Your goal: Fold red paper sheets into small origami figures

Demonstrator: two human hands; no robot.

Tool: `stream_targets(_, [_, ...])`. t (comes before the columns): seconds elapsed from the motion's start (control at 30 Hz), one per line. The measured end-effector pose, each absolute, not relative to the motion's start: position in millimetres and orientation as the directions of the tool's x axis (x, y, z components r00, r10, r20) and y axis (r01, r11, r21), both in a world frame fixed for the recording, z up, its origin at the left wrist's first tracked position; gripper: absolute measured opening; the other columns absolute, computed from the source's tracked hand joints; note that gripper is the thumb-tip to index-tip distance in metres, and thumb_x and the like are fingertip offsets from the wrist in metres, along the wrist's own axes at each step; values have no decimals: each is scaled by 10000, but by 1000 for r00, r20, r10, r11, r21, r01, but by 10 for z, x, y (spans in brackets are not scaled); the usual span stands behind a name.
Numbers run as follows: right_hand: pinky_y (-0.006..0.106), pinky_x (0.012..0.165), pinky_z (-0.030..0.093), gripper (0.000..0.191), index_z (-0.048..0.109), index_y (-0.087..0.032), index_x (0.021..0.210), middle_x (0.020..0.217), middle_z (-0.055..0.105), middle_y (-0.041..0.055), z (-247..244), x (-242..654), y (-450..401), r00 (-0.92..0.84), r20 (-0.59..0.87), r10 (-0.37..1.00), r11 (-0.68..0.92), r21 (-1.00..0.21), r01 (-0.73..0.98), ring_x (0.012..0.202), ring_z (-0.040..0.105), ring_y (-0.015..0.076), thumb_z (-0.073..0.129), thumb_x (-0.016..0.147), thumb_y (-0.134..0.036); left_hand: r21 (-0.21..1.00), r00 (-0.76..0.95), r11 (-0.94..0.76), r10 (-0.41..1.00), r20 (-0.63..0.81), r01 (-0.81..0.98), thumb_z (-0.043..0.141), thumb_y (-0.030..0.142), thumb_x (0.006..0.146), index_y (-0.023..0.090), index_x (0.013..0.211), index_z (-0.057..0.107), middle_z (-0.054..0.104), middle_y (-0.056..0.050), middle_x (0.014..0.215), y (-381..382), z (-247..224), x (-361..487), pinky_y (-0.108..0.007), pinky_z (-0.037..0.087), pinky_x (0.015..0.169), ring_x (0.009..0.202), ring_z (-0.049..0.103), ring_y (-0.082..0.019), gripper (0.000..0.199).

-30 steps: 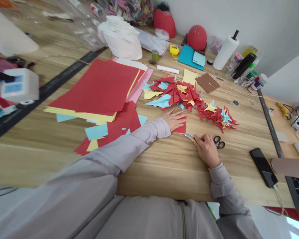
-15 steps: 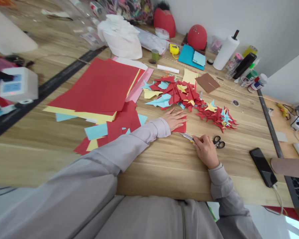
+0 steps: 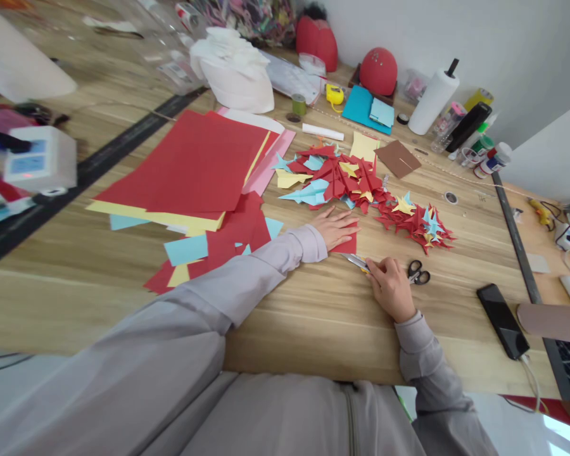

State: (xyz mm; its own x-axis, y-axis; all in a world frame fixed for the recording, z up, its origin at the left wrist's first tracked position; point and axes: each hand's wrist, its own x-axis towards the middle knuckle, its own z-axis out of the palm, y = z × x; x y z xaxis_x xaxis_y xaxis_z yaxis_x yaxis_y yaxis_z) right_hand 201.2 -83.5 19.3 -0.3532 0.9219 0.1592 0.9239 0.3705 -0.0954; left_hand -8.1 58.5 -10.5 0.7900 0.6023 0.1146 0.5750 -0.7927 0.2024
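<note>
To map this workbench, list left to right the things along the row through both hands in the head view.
pale blue paper square, left hand, slim metal craft knife, right hand, black-handled scissors, black smartphone

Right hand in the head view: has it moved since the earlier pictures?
Yes, slightly. The right hand, holding a craft knife, has shifted away from the black-handled scissors, toward the left hand.
</note>
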Motion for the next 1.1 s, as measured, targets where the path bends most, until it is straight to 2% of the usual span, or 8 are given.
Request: stream_targets(1.1, [309,712,377,356,547,-217,1222,886,488,92,223,1842,-710,-421,129,898,432,-76,898,828,438,208,487,875,-272,205,778,-782,617,118,589,319,362,922,317,1317,427,373,-12,1438,571,-97,-60,-520,94,1102,1350,262,-217,412])
